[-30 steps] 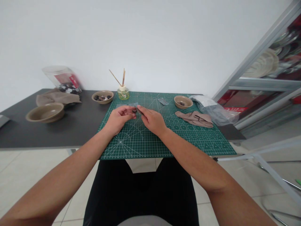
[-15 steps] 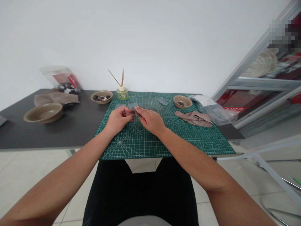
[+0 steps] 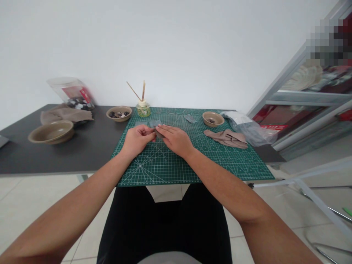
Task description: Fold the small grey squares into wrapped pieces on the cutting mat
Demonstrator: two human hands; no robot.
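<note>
Over the left-middle of the green cutting mat [image 3: 176, 167], my two hands meet. My left hand [image 3: 137, 140] is closed in a pinch, its thumb and fingertips round something small that the fingers hide. My right hand [image 3: 176, 139] presses a small grey sheet [image 3: 158, 135], which looks like sandpaper, against the left fingertips. Just beyond the hands another grey sheet [image 3: 155, 123] lies on the mat, partly covered. A third grey piece [image 3: 190, 118] lies farther right. One small bowl [image 3: 213, 119] at the back right holds a few dark pebbles.
A bowl of pebbles [image 3: 119, 114] and a reed diffuser [image 3: 143, 109] stand at the back. Leftward are a larger bowl [image 3: 51, 132], a brown cloth [image 3: 66, 113] and a clear tub of stones [image 3: 72, 93]. A crumpled cloth [image 3: 227, 138] and plastic bag [image 3: 251, 128] lie right.
My fingers have shifted slightly against each other, and the grey sheet between them has moved a little. Everything else stays where it was.
</note>
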